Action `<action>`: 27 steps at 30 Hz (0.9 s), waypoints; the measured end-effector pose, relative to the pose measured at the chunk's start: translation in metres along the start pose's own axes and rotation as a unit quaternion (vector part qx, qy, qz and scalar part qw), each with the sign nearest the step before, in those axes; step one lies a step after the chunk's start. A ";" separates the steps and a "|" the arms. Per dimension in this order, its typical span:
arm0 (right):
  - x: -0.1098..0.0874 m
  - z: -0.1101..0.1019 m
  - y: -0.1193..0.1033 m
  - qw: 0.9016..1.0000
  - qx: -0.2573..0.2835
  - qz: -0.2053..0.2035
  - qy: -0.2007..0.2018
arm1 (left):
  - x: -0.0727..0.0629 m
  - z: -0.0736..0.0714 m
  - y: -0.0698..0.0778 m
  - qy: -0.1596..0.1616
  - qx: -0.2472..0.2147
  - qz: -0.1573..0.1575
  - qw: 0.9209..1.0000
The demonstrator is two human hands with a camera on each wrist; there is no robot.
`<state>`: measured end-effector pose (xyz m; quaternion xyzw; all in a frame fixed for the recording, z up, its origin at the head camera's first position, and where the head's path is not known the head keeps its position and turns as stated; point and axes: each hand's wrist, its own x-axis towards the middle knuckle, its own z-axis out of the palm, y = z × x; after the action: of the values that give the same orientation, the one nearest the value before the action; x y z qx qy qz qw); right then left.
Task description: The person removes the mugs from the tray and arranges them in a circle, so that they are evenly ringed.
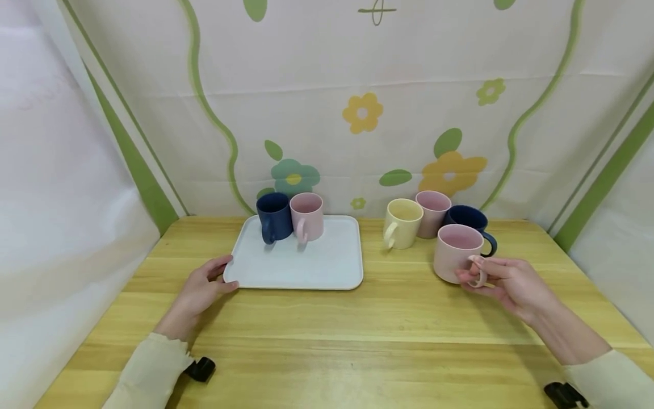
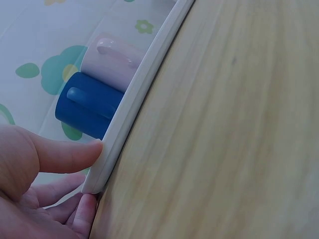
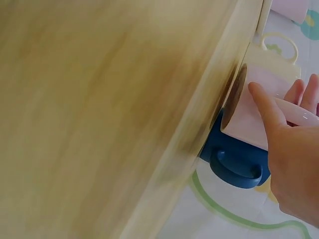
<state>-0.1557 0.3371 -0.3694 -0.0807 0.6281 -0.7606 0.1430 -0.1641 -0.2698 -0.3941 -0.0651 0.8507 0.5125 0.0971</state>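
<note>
My right hand (image 1: 516,284) pinches the handle of a pink mug (image 1: 452,255), thumb on top and fingers curled under. In the right wrist view the underside of this pink mug (image 3: 249,109) shows, raised a little off the wood. Behind it are a dark blue mug (image 1: 466,216), a second pink mug (image 1: 432,210) and a pale yellow mug (image 1: 403,227). At the other side, my left hand (image 1: 201,287) grips the near left corner of a white tray (image 1: 296,267), its thumb (image 2: 75,155) on the front rim. Upright on the tray stand a blue mug (image 1: 275,218) and a pink mug (image 1: 308,218), side by side.
The wooden table (image 1: 337,341) extends under everything, with wood showing between the tray and the right-hand mugs. A white cloth with printed flowers (image 1: 363,113) hangs along the table's back edge. White cloth also hangs on both sides.
</note>
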 end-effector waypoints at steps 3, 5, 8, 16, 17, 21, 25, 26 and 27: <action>-0.001 -0.003 0.000 1.000 0.015 -0.001 -0.010 | 0.001 0.001 0.001 0.001 0.000 0.002 1.000; -0.002 -0.004 0.000 1.000 0.022 0.000 -0.015 | 0.001 0.001 0.001 0.002 -0.002 0.003 1.000; -0.002 -0.005 -0.001 1.000 0.021 0.001 -0.016 | 0.001 0.002 0.001 0.001 -0.004 0.005 1.000; -0.002 -0.011 0.000 1.000 0.007 0.001 -0.013 | 0.001 0.000 -0.002 0.001 0.000 0.011 1.000; -0.001 -0.012 0.000 1.000 0.008 0.000 -0.013 | 0.002 0.000 -0.002 0.001 -0.001 0.011 1.000; -0.001 -0.019 -0.001 1.000 0.011 -0.001 -0.019 | 0.002 0.000 -0.002 0.000 0.001 0.010 1.000; 0.000 -0.027 -0.002 0.999 0.019 0.008 -0.034 | 0.001 0.000 -0.001 -0.001 0.000 0.007 1.000; 0.000 -0.030 -0.003 0.999 0.019 0.012 -0.036 | 0.001 0.000 -0.001 -0.001 0.000 0.006 1.000; -0.001 -0.032 -0.003 0.999 0.018 0.015 -0.036 | 0.001 0.000 -0.001 -0.001 -0.001 0.006 1.000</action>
<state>-0.1652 0.3680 -0.3728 -0.0956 0.6099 -0.7662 0.1782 -0.1654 -0.2703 -0.3949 -0.0597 0.8506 0.5138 0.0948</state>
